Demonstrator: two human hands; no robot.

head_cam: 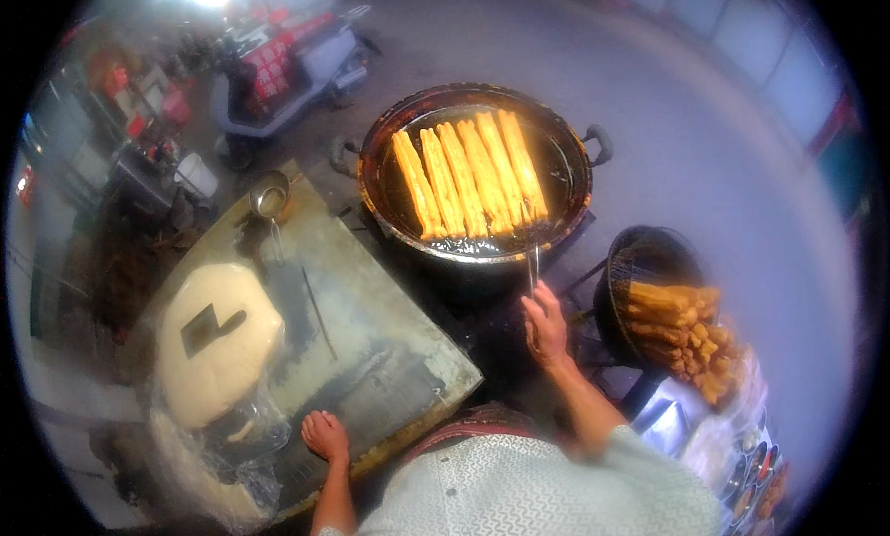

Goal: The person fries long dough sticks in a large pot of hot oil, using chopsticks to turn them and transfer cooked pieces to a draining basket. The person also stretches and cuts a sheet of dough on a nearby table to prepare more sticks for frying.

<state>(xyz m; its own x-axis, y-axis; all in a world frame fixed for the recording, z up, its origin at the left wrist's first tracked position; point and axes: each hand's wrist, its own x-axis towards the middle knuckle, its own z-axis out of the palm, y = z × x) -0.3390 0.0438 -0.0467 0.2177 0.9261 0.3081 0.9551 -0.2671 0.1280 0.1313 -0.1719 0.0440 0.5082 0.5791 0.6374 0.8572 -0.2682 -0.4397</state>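
My right hand (545,324) grips metal tongs (533,261), whose tips reach the near end of the rightmost fried dough stick. Several golden youtiao (469,178) lie side by side in the oil of a wide two-handled wok (475,259). Loosely fisted, my left hand (325,435) rests at the near side of the worktable (389,355), and nothing shows in it. A large slab of pale dough (222,292) is to its upper left, partly wrapped in clear plastic film (261,432). On the slab lies a dough cutter (208,327) with a dark handle.
A metal ladle (270,202) and a thin dark rod (320,313) are on the worktable. At right, a wire basket (612,306) holds browned youtiao (671,320), near small condiment containers (754,466). A scooter (285,84) stands beyond the table, near a white bucket (197,176).
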